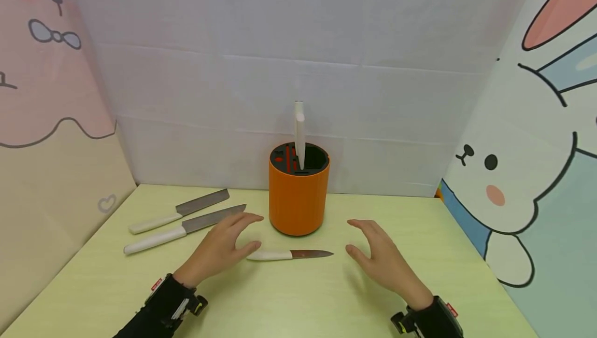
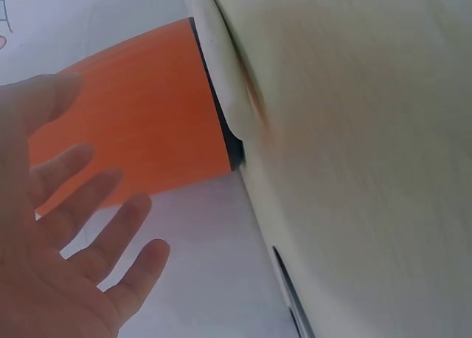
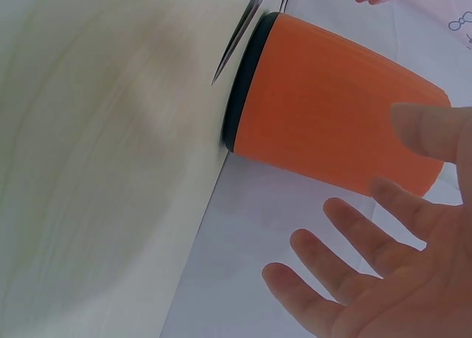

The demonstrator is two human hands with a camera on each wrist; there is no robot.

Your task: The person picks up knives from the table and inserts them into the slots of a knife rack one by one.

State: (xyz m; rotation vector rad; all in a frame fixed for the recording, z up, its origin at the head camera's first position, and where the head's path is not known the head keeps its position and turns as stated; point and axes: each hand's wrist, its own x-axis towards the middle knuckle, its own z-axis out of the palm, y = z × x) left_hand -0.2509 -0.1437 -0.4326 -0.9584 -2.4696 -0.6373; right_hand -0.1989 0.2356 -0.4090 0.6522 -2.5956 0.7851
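Note:
An orange round knife block (image 1: 298, 203) with a black slotted top stands near the back wall, and a white handle (image 1: 300, 128) sticks up out of it. In front lies a small paring knife (image 1: 310, 254), its white handle to the left and its point to the right. My left hand (image 1: 219, 250) hovers above the table by that handle, fingers spread and holding nothing. On the other side, beyond the knife point, my right hand (image 1: 387, 263) is held with thumb and fingers apart. Both palms face the block in the wrist views.
Two larger white-handled knives lie at the left: a square-ended one (image 1: 202, 203) behind and a longer one (image 1: 205, 222) in front, partly behind my left hand. A white sheet wall (image 1: 186, 94) rises at the table's back, with printed panels (image 1: 536, 182) at the sides.

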